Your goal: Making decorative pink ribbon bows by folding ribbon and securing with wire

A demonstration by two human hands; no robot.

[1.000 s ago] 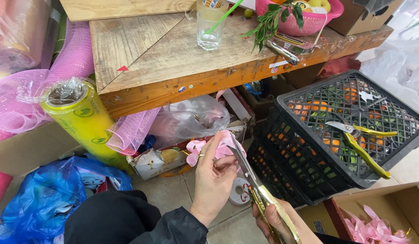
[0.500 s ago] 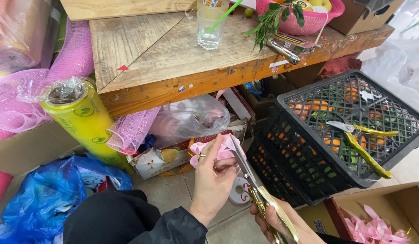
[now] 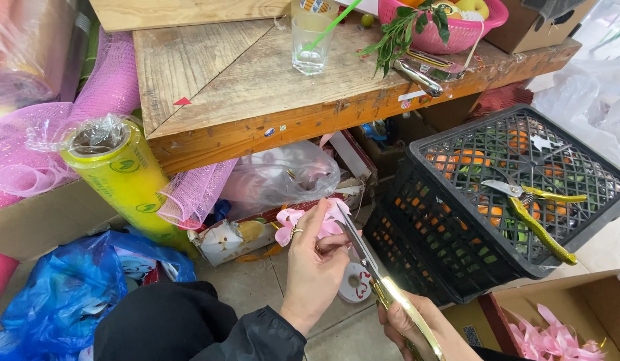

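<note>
Just two hands: left (image 3: 314,267) pinching one pink bow (image 3: 310,220), right (image 3: 417,327) gripping one scissors (image 3: 377,277)

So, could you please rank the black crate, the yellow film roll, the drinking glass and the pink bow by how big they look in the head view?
1. black crate
2. yellow film roll
3. drinking glass and pink bow: alike; the bow is nearer and partly hidden by the left hand.

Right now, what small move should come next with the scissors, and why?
Probably close the scissors on the pink ribbon bow: the left hand pinches the bow, the right hand holds the gold handles, and the blade tips already reach the ribbon.
</note>
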